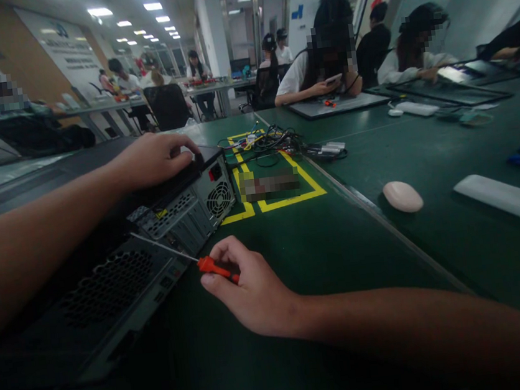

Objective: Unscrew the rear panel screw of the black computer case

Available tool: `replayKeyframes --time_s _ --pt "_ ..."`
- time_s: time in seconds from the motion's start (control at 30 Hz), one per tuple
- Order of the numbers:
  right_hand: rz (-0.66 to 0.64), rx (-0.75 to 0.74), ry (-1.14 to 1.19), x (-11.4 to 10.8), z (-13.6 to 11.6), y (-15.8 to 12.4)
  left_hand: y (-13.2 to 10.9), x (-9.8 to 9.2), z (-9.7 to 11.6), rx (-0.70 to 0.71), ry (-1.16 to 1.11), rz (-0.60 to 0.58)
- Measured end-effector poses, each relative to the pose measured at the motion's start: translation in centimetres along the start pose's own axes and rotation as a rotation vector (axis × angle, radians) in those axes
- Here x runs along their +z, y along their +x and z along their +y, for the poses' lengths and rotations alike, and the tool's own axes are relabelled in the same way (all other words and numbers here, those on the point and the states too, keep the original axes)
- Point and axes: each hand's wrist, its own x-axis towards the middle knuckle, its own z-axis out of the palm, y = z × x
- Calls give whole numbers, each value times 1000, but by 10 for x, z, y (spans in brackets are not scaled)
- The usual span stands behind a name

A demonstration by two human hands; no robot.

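Observation:
A black computer case [110, 281] lies on the left of the table, its rear panel with fan grille and slots facing right. My left hand [159, 159] presses on its top near the rear edge, fingers curled against it; what lies under the fingertips is hidden. In my right hand [254, 283], closed around the handle, is an orange-handled screwdriver [212, 266]. Its thin shaft points up and left, and the tip meets the rear of the case near the slot covers. I cannot tell whether it sits in a screw.
Bundled cables [277, 140] lie beyond the case by yellow tape marks [293, 202] on the green table [342, 254]. To the right are a pale mouse [402, 196] and a long white object [509, 198]. Across the table, a person [324, 56] leans over a dark panel.

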Motion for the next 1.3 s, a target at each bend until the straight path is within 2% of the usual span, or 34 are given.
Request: replayKeyframes --time_s 0.73,1.07,1.3 --pt "1 38 0 1 -2 -1 1 -1 -1 20 22 -3" --pt "-14 -32 -31 0 -2 0 -1 -2 3 -5 5 -5" --pt "-6 29 62 1 3 0 0 -2 0 21 4 -17"
